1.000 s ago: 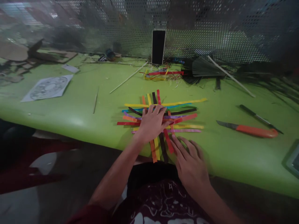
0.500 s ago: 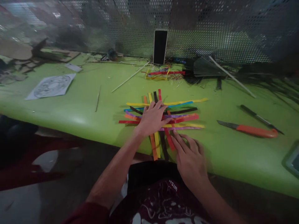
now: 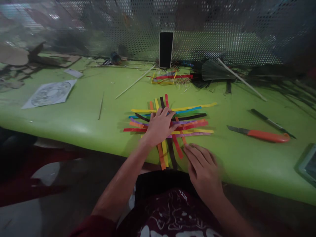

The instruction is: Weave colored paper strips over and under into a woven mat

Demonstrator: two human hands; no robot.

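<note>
A weave of coloured paper strips [image 3: 190, 121] lies on the green table [image 3: 81, 115] near its front edge. Yellow, blue, black, purple, red and orange strips run across, and several more run towards me. My left hand [image 3: 159, 126] lies flat on the middle of the weave, fingers spread and pressing it down. My right hand [image 3: 201, 169] rests open on the table at the weave's near right corner, fingertips by the lower ends of the red and orange strips. It holds nothing.
An orange-handled knife [image 3: 258, 134] and a dark tool [image 3: 270, 122] lie to the right. A dark phone [image 3: 166, 49] leans on the mesh wall at the back, with loose strips [image 3: 170, 78] and thin sticks [image 3: 134, 82] nearby. A printed sheet [image 3: 48, 93] lies at left.
My right hand has slid a little along the near right corner of the weave. The left hand has kept pressing on the strips.
</note>
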